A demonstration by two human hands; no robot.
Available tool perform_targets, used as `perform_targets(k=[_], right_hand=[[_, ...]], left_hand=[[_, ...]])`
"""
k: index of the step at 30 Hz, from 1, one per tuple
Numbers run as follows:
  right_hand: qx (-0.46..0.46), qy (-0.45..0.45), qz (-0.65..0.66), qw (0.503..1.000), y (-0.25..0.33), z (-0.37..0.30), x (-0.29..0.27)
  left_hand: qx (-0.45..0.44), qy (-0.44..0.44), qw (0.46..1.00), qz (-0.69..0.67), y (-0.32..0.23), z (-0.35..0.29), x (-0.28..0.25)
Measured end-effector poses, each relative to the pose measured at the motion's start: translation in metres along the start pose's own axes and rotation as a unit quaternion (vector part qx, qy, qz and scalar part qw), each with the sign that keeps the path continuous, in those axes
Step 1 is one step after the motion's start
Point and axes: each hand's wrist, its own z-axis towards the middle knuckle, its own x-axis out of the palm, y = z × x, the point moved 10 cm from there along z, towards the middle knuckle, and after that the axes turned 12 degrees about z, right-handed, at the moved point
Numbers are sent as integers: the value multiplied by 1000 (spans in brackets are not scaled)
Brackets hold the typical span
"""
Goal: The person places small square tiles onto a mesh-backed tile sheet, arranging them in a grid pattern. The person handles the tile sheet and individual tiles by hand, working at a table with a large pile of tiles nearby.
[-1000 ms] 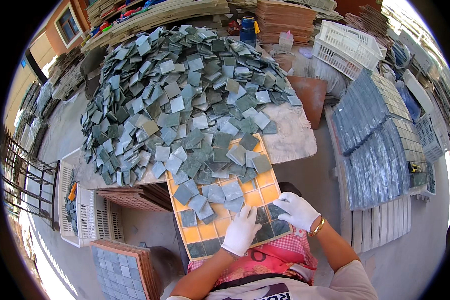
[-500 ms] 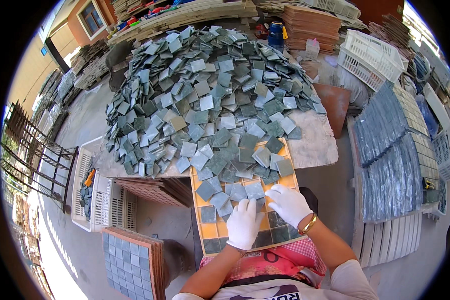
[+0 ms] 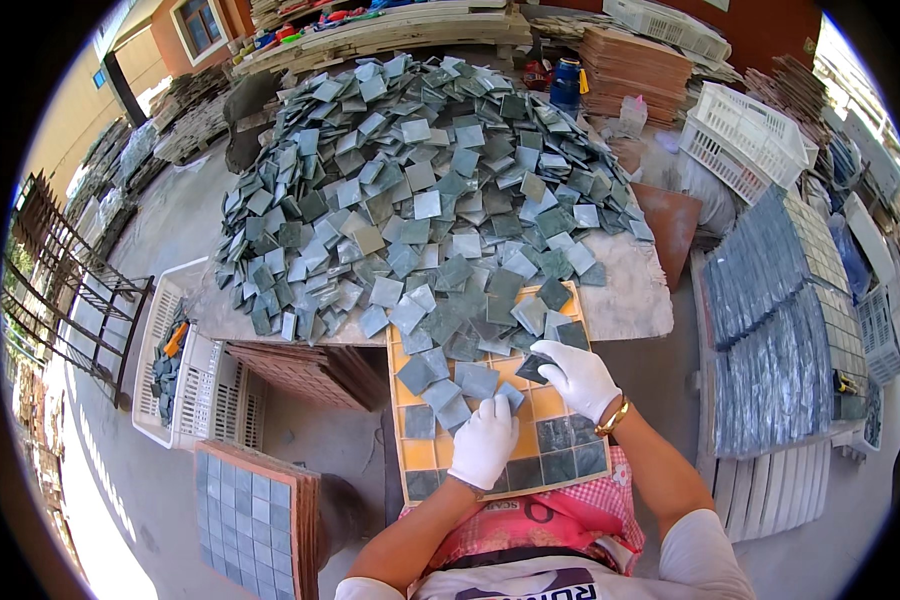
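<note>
Both my hands wear white gloves over an orange-yellow grid tray (image 3: 420,455) resting at the table's near edge. My left hand (image 3: 485,440) is closed at the fingertips on a small grey-green tile (image 3: 511,397), partly hidden by the fingers. Thumb and fingers of my right hand (image 3: 580,382) pinch a dark green tile (image 3: 532,369) over the tray's right side. Square tiles fill cells along the tray's near edge, such as one dark tile (image 3: 559,466). Loose tiles, including a pale one (image 3: 477,379), lie across its middle and far part. Some cells show bare yellow.
A large heap of loose tiles (image 3: 420,190) covers the table (image 3: 635,290) beyond the tray. White crates (image 3: 215,400) stand at left, above a stack of tiled sheets (image 3: 245,520). Wrapped tile stacks (image 3: 770,350) sit on a pallet at right.
My right hand has moved away from me toward the heap and now pinches a dark tile. My left hand stays low over the tray. The view has shifted slightly.
</note>
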Motion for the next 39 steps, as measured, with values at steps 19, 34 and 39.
perform_targets(k=[19,34,39], right_hand=[[59,150,-135,978,11,-68,86],[56,196,-146,968,11,-74,90],[63,159,-109,979,13,-69,82]], left_hand=[[23,40,999,-25,32,-41,-17],[105,87,990,-18,16,-38,-13],[64,21,998,-22,10,-40,-23]])
